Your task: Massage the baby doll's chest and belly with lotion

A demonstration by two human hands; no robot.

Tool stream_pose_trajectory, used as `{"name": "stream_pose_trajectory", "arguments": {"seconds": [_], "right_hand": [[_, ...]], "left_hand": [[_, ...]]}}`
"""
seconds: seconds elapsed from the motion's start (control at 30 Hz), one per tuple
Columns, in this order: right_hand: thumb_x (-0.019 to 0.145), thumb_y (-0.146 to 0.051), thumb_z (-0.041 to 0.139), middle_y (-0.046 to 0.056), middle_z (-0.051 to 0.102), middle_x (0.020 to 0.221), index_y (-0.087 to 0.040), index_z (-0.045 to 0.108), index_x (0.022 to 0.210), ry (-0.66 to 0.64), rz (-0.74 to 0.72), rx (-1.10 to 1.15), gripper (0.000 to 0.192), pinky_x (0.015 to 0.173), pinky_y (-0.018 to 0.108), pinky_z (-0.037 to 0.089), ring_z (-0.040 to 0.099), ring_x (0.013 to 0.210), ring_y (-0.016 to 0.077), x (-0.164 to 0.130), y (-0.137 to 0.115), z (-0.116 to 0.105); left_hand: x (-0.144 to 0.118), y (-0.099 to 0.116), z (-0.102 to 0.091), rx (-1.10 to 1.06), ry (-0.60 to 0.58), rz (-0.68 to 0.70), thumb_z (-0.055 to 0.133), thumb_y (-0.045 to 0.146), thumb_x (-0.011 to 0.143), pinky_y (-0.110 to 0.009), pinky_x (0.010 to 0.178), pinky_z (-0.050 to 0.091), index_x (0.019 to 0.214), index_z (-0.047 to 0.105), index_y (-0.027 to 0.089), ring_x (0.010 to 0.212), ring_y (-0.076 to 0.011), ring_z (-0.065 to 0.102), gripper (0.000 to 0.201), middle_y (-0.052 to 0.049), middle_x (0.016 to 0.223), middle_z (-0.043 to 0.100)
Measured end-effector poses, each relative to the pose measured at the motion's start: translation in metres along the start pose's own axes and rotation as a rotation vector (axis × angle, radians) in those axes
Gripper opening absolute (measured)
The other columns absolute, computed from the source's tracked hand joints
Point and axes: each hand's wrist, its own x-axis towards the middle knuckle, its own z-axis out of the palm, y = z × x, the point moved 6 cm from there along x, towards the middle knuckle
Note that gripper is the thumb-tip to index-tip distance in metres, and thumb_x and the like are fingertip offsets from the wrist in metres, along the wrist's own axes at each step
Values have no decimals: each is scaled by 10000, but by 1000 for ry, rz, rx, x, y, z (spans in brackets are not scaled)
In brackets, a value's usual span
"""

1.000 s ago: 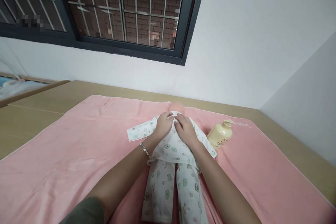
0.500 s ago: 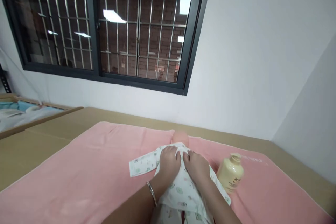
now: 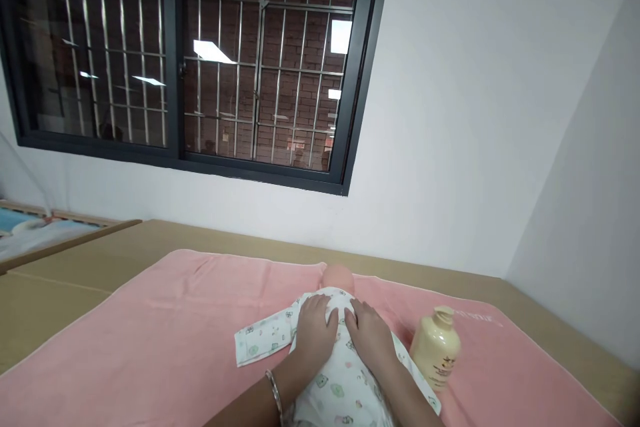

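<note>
What looks like a baby doll lies on the pink towel (image 3: 165, 333), its smooth round head (image 3: 337, 277) pointing towards the wall. It wears a white long-sleeved garment (image 3: 340, 373) printed with small green and coloured figures. One sleeve (image 3: 265, 337) stretches out to the left. My left hand (image 3: 318, 330), with a silver bangle on the wrist, rests flat on the upper left of the garment. On the upper right of it lies my right hand (image 3: 371, 335), fingers stretched out. Both thumbs come near each other at the middle. The doll's face is not visible.
A pale yellow pump-top bottle (image 3: 437, 350) stands on the towel, close to my right forearm. The tan surface (image 3: 65, 293) runs under the towel up to a white wall. At far left is a wooden-edged bin (image 3: 50, 233) with blue and white cloth. A barred window (image 3: 265, 80) is above.
The camera has tilted up slightly, so the scene sits lower in view. Both hands stay on the garment's upper part, with hardly any shift.
</note>
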Motion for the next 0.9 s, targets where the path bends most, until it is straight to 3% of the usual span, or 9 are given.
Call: {"name": "stream_pose_trajectory", "arguments": {"seconds": [0.13,0.33,0.67,0.77,0.9], "right_hand": [[985,-305,281,143,723,1010,-160,686,1039,38,123,-122,433,799,315,468,673,991,266,-7,-6,-3],[963,-302,299,111,552,1406,-132,564,1335,14,1,55,487,1083,370,355,467,1331,257,2,6,5],[967,-333,300,85,525,1435,-146,526,1382,39,-24,154,508,1123,381,312,436,1354,242,5,14,10],[971,-326,301,99,616,1322,-164,587,1292,61,-4,89,460,1052,368,376,531,1259,250,-1,6,2],[979,-314,297,142,709,1043,-173,678,1004,79,114,-72,406,915,363,446,633,1092,281,-10,-2,-5]], "left_hand": [[-2,1,-4,18,31,5,438,267,879,-456,965,451,1010,685,237,1044,-282,617,282,-88,1043,711],[3,1,-1,83,-21,-42,466,282,852,-468,1086,359,1206,626,168,1200,-300,545,405,-126,1229,652],[3,-1,-3,14,-27,-75,466,301,846,-446,1105,347,1218,621,187,1216,-283,543,418,-104,1248,651],[2,-2,-4,15,-23,-82,469,304,847,-447,1079,368,1191,627,190,1189,-288,552,396,-109,1227,653],[0,-3,-5,42,-29,-118,482,300,841,-437,1009,409,1111,636,203,1121,-288,574,326,-107,1148,663]]}}
